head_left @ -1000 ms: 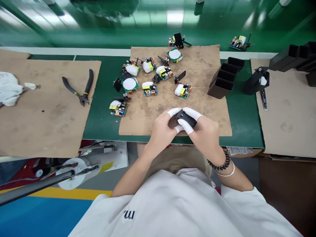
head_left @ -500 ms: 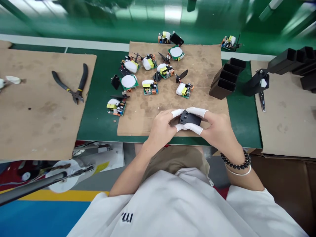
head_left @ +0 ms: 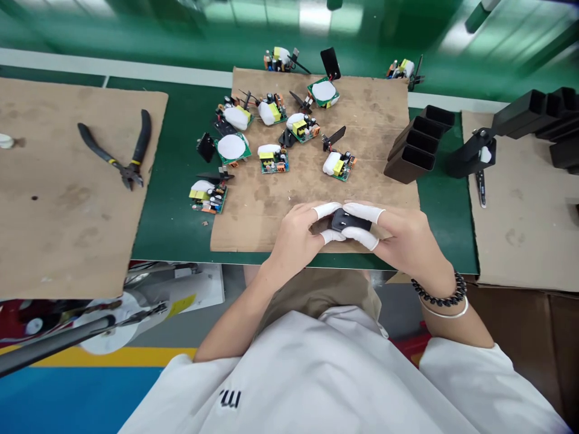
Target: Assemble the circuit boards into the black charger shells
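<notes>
Between both hands is a small black plastic case, held over the near edge of a cardboard sheet. My left hand grips its left end with thumb and finger, both tips in white finger cots. On the other end, my right hand pinches the case along its far and near sides, also in white finger cots. The fingertips cover part of the case. Beyond the hands lie several small circuit boards with yellow and white parts, some with black plates attached by wires.
Open black-handled cutting pliers lie on the left cardboard. To the right stand several black rectangular sleeves, and tweezers rest by the right cardboard. The green bench's front edge is close to my body.
The black case has tilted slightly in my fingers, with both hands still on it. My right hand and wrist have shifted a little to the right. The view has moved slightly.
</notes>
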Demonstrator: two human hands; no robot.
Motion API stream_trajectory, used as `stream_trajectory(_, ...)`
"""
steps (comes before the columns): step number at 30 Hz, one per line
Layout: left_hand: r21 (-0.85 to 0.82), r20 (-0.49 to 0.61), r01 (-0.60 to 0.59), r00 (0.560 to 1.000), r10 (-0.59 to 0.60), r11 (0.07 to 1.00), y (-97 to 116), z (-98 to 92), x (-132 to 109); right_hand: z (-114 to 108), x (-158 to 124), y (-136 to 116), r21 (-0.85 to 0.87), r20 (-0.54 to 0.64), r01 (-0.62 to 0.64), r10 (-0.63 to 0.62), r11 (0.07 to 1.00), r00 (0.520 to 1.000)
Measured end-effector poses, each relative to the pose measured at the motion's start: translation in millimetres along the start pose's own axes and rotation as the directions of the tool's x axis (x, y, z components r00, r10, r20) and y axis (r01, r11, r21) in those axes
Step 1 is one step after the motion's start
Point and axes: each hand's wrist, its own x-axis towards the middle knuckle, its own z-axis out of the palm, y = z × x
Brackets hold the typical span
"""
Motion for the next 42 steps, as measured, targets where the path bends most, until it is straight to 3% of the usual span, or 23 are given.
stream_trajectory(5,0.017,-0.003,-0.007,1.0,0.007,1.0,0,-1.5,-1,2,-5,4,-0.042,0.016,0.03,-0.03,0.999,0.999)
stream_trajectory(10,0.017,0.004,-0.008,1.0,0.008,1.0,1,1.5,-1,18,-12,5,-0.024,-0.204,0.177,-0.178,0.984,0.963)
stream_trajectory(12,0.006,0.02,0.005,1.0,-0.006,1.0,3,1.1,-2,20,-12,5,-0.022,-0.222,0.187,-0.187,0.982,0.957)
stream_trajectory(14,-0.016,0.078,0.014,0.997,-0.013,1.0,6,-5.8,-3,17,-13,4,-0.036,-0.214,0.182,-0.186,0.983,0.959)
stream_trajectory(17,-0.014,0.14,0.02,0.99,-0.018,1.0,10,-34.0,6,11,-18,3,-0.097,-0.33,0.114,-0.14,0.989,0.934)
stream_trajectory(20,0.142,0.049,0.004,0.999,-0.011,0.99,5,-78.0,47,19,-27,4,-0.19,-0.433,-0.017,-0.068,0.982,0.899)
stream_trajectory(23,0.441,-0.055,-0.074,0.992,0.11,0.894,-13,-116.9,126,35,-32,10,-0.154,-0.377,-0.041,-0.021,0.987,0.926)
stream_trajectory(25,0.635,-0.001,-0.069,0.996,0.09,0.769,-26,-131.4,184,42,-33,14,-0.085,-0.374,-0.023,-0.011,0.996,0.927)
stream_trajectory(27,0.668,0.062,-0.092,0.996,0.068,0.738,-34,-137.3,233,43,-33,17,-0.027,-0.409,-0.002,-0.009,1.0,0.912)
stream_trajectory(29,0.676,0.107,-0.11,0.993,0.05,0.729,-38,-139.7,262,41,-34,18,0.019,-0.413,0.009,0.0,1.0,0.911)
stream_trajectory(31,0.672,0.115,-0.113,0.992,0.047,0.732,-40,-145.1,270,38,-35,18,0.043,-0.397,0.013,0.005,0.999,0.918)
stream_trajectory(35,0.624,0.082,-0.099,0.995,0.06,0.775,-35,-170.8,250,40,-34,20,0.063,-0.394,-0.018,0.042,0.998,0.918)
stream_trajectory(38,0.545,0.173,-0.145,0.983,0.058,0.826,-18,-179.9,238,44,-32,21,0.093,-0.4,-0.055,0.088,0.994,0.912)
stream_trajectory(40,0.505,0.236,-0.183,0.969,0.069,0.844,-5,-166.2,245,46,-30,21,0.11,-0.382,-0.072,0.109,0.991,0.918)
stream_trajectory(42,0.499,0.263,-0.214,0.961,0.088,0.84,4,-134.5,264,46,-30,21,0.121,-0.37,-0.075,0.115,0.99,0.922)
